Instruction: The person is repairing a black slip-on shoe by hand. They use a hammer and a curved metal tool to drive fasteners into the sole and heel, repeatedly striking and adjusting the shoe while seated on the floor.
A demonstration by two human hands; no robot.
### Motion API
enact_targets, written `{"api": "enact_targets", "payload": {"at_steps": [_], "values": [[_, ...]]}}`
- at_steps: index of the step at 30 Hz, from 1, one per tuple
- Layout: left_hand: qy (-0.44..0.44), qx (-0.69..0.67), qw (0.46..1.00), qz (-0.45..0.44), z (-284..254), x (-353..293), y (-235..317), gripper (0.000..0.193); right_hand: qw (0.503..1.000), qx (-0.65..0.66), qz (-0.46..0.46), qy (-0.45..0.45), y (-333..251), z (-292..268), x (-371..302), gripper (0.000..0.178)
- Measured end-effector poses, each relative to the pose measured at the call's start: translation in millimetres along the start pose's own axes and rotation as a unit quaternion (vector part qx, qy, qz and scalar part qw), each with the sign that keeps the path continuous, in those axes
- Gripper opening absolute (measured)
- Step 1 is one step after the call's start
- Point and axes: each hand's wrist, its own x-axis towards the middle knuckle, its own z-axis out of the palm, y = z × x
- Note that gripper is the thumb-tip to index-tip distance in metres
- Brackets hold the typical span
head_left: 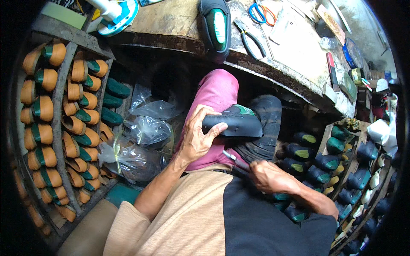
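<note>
My left hand (198, 136) grips a black shoe (239, 126) over my lap, its thumb pressed along the dark side. The shoe lies on its side, and a green patch shows on its far face. Lower and to the right, my right hand (271, 177) is closed round a slim tool with a silvery end (230, 157). Motion blurs that tool, so whether it is a knife I cannot tell. Its tip points toward the shoe but stays apart from it. Another black shoe with a green insole (217, 32) rests on the workbench edge.
The worn workbench (171, 23) carries pliers (251, 40), blue-handled scissors (257, 13) and a red-handled cutter (331, 66). Racks of tan shoes (47, 106) stand on the left. Dark shoes (326, 162) fill racks at right. Clear plastic bags (149, 128) lie beside my left leg.
</note>
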Motion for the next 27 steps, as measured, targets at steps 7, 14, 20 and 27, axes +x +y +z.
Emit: {"api": "enact_targets", "payload": {"at_steps": [7, 14, 20, 27], "values": [[-0.020, 0.007, 0.998, 0.064, 7, -17, -10, 0.041, 0.919, 0.287, 0.024, 0.269, -50, -41, -21, 0.036], [0.006, -0.001, 0.999, 0.044, 18, -6, 2, 0.038, 0.944, 0.168, 0.021, 0.281, -25, -68, 22, 0.035], [0.022, 0.014, 1.000, 0.010, 20, 26, 3, 0.024, 0.755, 0.135, 0.093, 0.635, 108, -171, 37, 0.021], [-0.001, 0.003, 1.000, 0.003, 19, 29, 3, 0.024, 0.745, 0.161, 0.172, 0.625, 207, -244, 71, 0.021]]}}
